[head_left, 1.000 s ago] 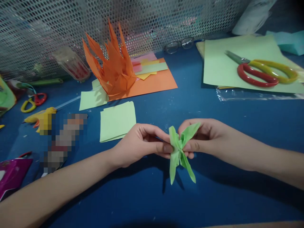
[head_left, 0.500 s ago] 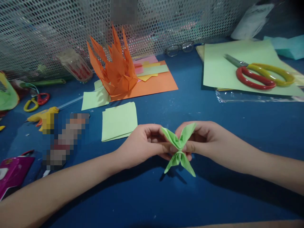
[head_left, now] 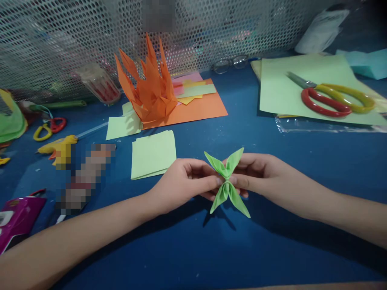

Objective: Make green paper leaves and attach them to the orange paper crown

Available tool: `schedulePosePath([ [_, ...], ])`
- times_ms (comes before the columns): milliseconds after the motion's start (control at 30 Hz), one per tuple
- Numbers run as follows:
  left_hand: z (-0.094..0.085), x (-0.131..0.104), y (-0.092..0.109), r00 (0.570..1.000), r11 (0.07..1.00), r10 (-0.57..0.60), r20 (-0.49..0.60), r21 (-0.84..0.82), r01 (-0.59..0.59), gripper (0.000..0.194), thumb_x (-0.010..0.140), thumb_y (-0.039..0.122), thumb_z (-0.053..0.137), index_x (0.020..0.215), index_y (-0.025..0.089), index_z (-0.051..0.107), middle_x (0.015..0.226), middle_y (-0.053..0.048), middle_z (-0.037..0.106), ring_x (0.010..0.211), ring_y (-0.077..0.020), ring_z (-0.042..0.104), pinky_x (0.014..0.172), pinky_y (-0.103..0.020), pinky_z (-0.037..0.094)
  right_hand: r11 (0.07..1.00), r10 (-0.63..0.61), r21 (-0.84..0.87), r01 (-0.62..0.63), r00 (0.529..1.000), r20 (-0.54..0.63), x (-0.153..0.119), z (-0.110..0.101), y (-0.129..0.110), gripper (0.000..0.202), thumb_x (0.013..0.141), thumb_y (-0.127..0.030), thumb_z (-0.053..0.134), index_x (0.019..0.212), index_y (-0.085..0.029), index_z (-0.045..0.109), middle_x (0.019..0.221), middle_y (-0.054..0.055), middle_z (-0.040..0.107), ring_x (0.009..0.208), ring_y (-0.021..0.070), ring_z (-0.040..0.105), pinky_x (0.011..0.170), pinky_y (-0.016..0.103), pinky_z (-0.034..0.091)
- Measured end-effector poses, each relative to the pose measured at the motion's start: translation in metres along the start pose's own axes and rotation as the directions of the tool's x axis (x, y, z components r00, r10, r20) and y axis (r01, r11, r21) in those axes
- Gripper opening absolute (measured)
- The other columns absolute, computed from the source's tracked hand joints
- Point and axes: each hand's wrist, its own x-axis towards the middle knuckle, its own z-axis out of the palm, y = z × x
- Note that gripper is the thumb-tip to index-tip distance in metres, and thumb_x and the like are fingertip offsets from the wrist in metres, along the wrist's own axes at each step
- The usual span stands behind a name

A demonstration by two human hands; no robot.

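Note:
A green folded paper piece (head_left: pixel 237 200) with four pointed flaps, pinched narrow at its middle, is held above the blue table (head_left: pixel 193 253). My left hand (head_left: pixel 184 181) grips its centre from the left, thumb on the near face. From the other side my right hand (head_left: pixel 260 175) pinches the same centre, its thumb almost meeting the left one. Most of the other fingers are curled behind the paper and partly hidden. Close to my left hand lies a stack of light green paper squares (head_left: pixel 153 155).
An orange folded-paper crown shape (head_left: pixel 151 90) stands on orange paper (head_left: pixel 205 108). Red-and-yellow scissors (head_left: pixel 329 96) lie on green sheets (head_left: pixel 278 88) at right. A yellow glue gun (head_left: pixel 60 146), small scissors (head_left: pixel 57 125) and a purple packet (head_left: pixel 24 217) are at left; glasses (head_left: pixel 231 62) rest by the perforated panel (head_left: pixel 90 36).
The green paper piece has risen slightly and tilted, so its upper flaps point a little further left. Both hands keep hold of its centre. The view has shifted slightly.

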Motion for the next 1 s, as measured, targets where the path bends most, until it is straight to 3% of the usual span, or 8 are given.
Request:
schedulePosePath([
  [367, 0.0010, -0.0004, -0.0012, 0.999, 1.000, 0.017, -0.028, -0.007, -0.018, 0.021, 0.062, 0.019, 0.088, 0.072, 0.012, 0.070, 0.064, 0.001, 0.069, 0.061, -0.0116, 0.068, 0.063, -0.021, 0.057, 1.000, -0.007, -0.019, 0.008, 1.000, 0.020, -0.0006, 0.0004, 0.0005, 0.016, 0.080, -0.030, 0.077, 0.088, -0.021, 0.066, 0.077, -0.003, 0.066, 0.065, 0.0084, 0.057, 0.058, 0.020, 0.046],
  [533, -0.0003, 0.0002, -0.0034, 0.998, 0.998, 0.060, 0.014, 0.003, -0.060, 0.028, 0.066, 0.021, 0.086, 0.085, 0.014, 0.068, 0.076, -0.001, 0.072, 0.068, -0.0145, 0.071, 0.064, -0.023, 0.058, 0.996, -0.085, -0.031, 0.083, 0.994, -0.074, -0.0010, 0.0050, 0.0045, 0.039, 0.085, -0.035, 0.072, 0.117, -0.028, 0.051, 0.080, -0.005, 0.063, 0.068, 0.0111, 0.062, 0.056, 0.021, 0.049],
  [633, -0.0017, 0.0014, -0.0040, 0.994, 0.996, 0.093, 0.053, -0.025, -0.091, 0.032, 0.068, 0.018, 0.085, 0.093, 0.017, 0.064, 0.079, 0.002, 0.070, 0.065, -0.0113, 0.069, 0.059, -0.018, 0.055, 0.983, -0.165, -0.101, 0.155, 0.981, -0.106, -0.0015, 0.0059, 0.0074, 0.045, 0.087, -0.035, 0.069, 0.125, -0.031, 0.046, 0.090, -0.002, 0.062, 0.073, 0.0131, 0.064, 0.057, 0.023, 0.053],
  [733, -0.0026, 0.0023, -0.0036, 0.990, 0.991, 0.126, 0.060, -0.042, -0.124, 0.032, 0.069, 0.015, 0.084, 0.092, 0.017, 0.061, 0.081, 0.004, 0.067, 0.059, -0.0073, 0.066, 0.055, -0.015, 0.054, 0.957, -0.221, -0.217, 0.195, 0.970, -0.102, -0.0020, 0.0048, 0.0079, 0.036, 0.086, -0.039, 0.069, 0.116, -0.028, 0.053, 0.095, 0.002, 0.065, 0.076, 0.0164, 0.067, 0.062, 0.028, 0.056],
  [833, -0.0026, 0.0025, -0.0024, 0.990, 0.992, 0.123, 0.076, -0.043, -0.120, 0.029, 0.068, 0.012, 0.084, 0.086, 0.016, 0.061, 0.078, 0.004, 0.066, 0.059, -0.0066, 0.065, 0.055, -0.014, 0.055, 0.912, -0.273, -0.341, 0.228, 0.958, -0.091, -0.0020, 0.0036, 0.0060, 0.026, 0.085, -0.041, 0.069, 0.103, -0.024, 0.059, 0.084, 0.002, 0.065, 0.071, 0.0161, 0.066, 0.061, 0.028, 0.054],
  [1000, -0.0017, 0.0015, -0.0016, 0.991, 0.993, 0.110, 0.080, -0.058, -0.105, 0.028, 0.067, 0.012, 0.085, 0.080, 0.016, 0.060, 0.070, 0.006, 0.063, 0.060, -0.0072, 0.064, 0.055, -0.015, 0.054, 0.896, -0.288, -0.379, 0.232, 0.952, -0.099, -0.0010, 0.0038, 0.0037, 0.024, 0.084, -0.042, 0.071, 0.095, -0.023, 0.061, 0.077, 0.001, 0.064, 0.066, 0.0148, 0.064, 0.058, 0.026, 0.053],
])
